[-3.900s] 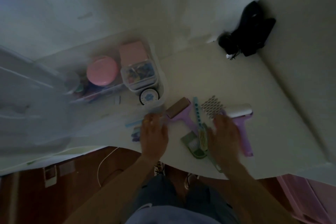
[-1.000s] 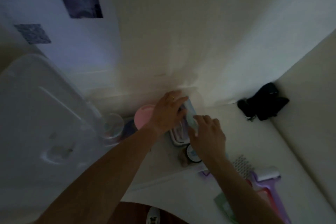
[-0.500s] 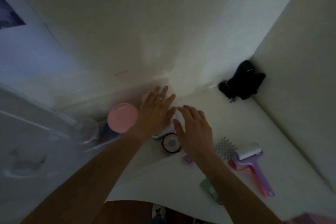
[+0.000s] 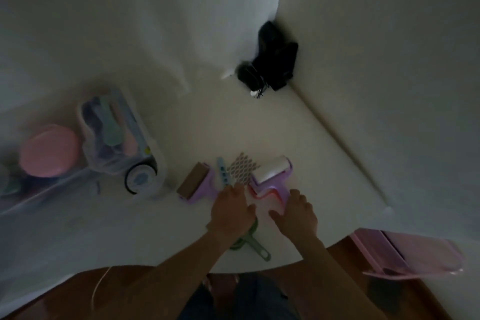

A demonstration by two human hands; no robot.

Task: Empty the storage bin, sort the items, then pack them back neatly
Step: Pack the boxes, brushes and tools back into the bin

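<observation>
The clear storage bin [image 4: 159,161] stands at the left of the white table. It holds a pink round lid [image 4: 49,150], a clear box of pastel items [image 4: 111,132] and a round tape reel [image 4: 141,179]. Laid out to its right are a purple roller with a brown roll [image 4: 196,182], a blue strip [image 4: 222,171], a white mesh piece [image 4: 242,167], a purple lint roller with a white roll [image 4: 271,171] and a pink roller [image 4: 265,193] under it. My left hand [image 4: 231,212] lies palm down over a green tool [image 4: 253,243]. My right hand [image 4: 296,215] rests on the purple roller's handle, thumb apart.
A black bundle with cords [image 4: 270,60] sits in the far corner where two walls meet. A pink tray [image 4: 405,252] juts out at the right, past the table's near edge. Wooden floor [image 4: 124,291] shows below. The picture is dim and blurred.
Both hands have drawn back from the bin to the laid-out rollers near the table's front. The pink box on top of the clear box is gone, and pastel items show inside.
</observation>
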